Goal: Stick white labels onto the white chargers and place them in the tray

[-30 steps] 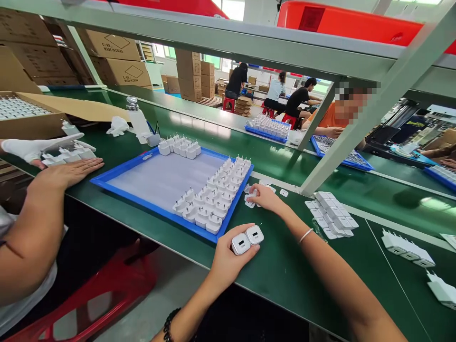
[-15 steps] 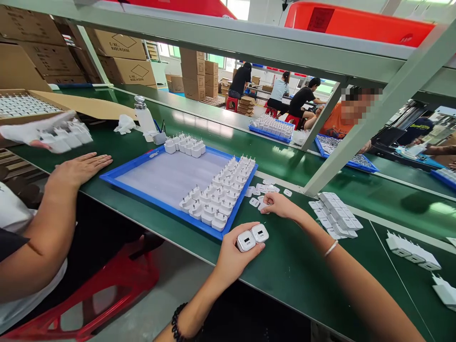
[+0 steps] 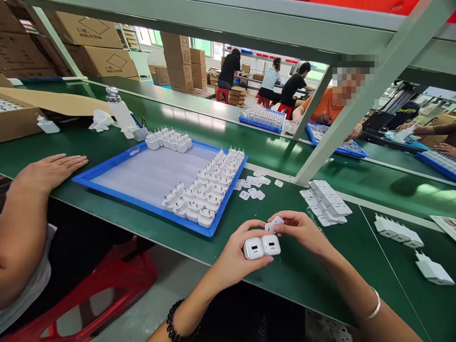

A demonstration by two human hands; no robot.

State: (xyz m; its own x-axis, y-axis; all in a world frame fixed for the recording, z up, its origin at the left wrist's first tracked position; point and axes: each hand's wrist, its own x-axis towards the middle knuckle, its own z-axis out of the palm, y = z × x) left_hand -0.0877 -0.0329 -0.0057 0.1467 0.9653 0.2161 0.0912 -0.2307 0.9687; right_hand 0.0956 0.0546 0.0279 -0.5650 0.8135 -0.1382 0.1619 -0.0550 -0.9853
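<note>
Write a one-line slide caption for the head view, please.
Left hand holds two white chargers; right hand pinches a small white piece above them.

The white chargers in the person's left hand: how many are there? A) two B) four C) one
A: the left hand holds two white chargers side by side, each showing one port, while the right hand pinches a small white piece just above them.
</note>
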